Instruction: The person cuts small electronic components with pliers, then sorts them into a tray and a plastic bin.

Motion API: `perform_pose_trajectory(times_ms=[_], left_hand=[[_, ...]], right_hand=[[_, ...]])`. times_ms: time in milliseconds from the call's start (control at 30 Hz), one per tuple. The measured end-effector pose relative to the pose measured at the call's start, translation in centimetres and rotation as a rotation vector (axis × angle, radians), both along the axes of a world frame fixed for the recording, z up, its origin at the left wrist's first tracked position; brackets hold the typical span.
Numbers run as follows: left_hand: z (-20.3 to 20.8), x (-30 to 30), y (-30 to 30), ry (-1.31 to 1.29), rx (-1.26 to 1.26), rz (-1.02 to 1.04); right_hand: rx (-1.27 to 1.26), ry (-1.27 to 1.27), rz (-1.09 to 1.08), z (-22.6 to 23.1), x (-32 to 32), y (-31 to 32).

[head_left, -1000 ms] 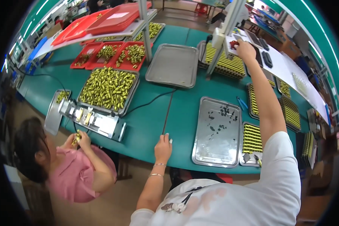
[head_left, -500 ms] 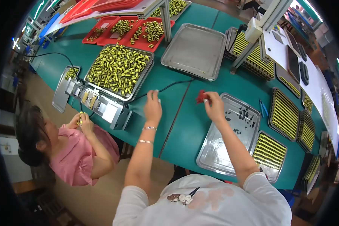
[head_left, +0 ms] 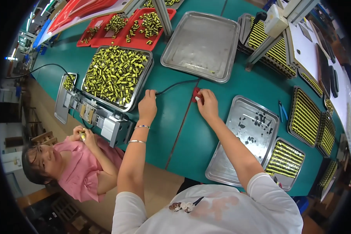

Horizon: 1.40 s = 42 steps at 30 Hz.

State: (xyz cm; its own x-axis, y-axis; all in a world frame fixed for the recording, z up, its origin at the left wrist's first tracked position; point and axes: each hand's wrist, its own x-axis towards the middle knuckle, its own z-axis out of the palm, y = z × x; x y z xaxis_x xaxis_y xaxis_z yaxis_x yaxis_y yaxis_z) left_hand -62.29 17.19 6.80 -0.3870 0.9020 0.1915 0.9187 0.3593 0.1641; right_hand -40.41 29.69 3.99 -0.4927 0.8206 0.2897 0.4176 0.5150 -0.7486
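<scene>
My right hand (head_left: 208,104) pinches a small, limp red piece (head_left: 195,94), cloth-like, against the green table beside the dark seam. My left hand (head_left: 147,107) is at the right edge of a heaped metal tray (head_left: 146,76), where a black cable (head_left: 179,83) runs up to its fingers. Those fingers are drawn together, and their tips are partly hidden, so whether they hold anything does not show. Yellow-and-black small blocks (head_left: 115,76) fill the heaped tray. To the right of my right forearm, a shallow metal tray (head_left: 228,156) carries scattered black bits (head_left: 257,121).
A co-worker in pink (head_left: 82,167) handles a small yellow piece beside a metal fixture (head_left: 111,124). Further back are a bare metal tray (head_left: 202,43) and red bins (head_left: 138,37). Trays of rowed blocks (head_left: 308,115) and blue-handled pliers (head_left: 282,111) lie right. A metal post (head_left: 162,17) rises behind.
My right hand has moved left and down to the table with the red piece. My left hand's outstretched fingers have drawn in. The co-worker's head has turned, and the view has shifted slightly.
</scene>
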Motion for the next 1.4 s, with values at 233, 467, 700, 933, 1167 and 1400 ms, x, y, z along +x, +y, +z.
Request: perform_pose_trajectory(times_ms=[233, 467, 700, 933, 1167, 1400], left_hand=[[0.3, -0.2, -0.5, -0.277, 0.222, 0.061], [0.8, -0.2, -1.1, -0.492, 0.263, 0.084], [-0.4, -0.4, -1.5, -0.522, 0.358, 0.066], [-0.6, -0.5, -1.5, -0.539, 0.354, 0.013], [-1.4, -0.3, -2.3, -0.369, 0.276, 0.007], [-2.1, 0.3, -2.0, -0.333, 0.240, 0.014]], right_hand=[[0.264, 0.021, 0.071, -0.8, -2.5, -0.6], [0.334, -0.129, 0.050, -1.6, -3.2, -0.9], [0.279, -0.098, 0.004, -1.3, -5.3, -1.7], [0.382, -0.154, 0.011, -3.1, -4.0, -2.0], [0.376, -0.149, -0.010, -2.1, -6.0, -2.6], [0.204, -0.208, 0.004, -3.0, -5.6, -1.8]])
